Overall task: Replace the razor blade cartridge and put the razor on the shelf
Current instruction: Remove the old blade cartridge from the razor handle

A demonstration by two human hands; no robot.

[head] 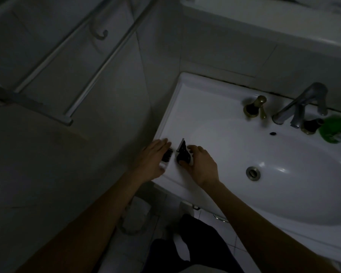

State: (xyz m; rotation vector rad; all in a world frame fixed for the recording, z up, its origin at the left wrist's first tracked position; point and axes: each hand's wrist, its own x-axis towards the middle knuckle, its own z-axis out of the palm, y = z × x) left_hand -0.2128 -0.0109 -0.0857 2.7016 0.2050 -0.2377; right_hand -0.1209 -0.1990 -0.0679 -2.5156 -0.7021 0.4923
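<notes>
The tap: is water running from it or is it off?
Off. No stream falls from the tap, and the basin around the drain looks dry.

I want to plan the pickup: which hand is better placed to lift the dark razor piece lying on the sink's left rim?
Right, probably. The right hand already curls around the dark razor piece on the sink rim, fingertips touching it. The left hand is busy on a separate ribbed piece beside it.

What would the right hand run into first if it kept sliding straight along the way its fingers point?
The right hand points up and left along the sink rim. Its fingertips already sit beside the dark razor piece, so that comes first; whether they touch is unclear in this dim view.
</notes>
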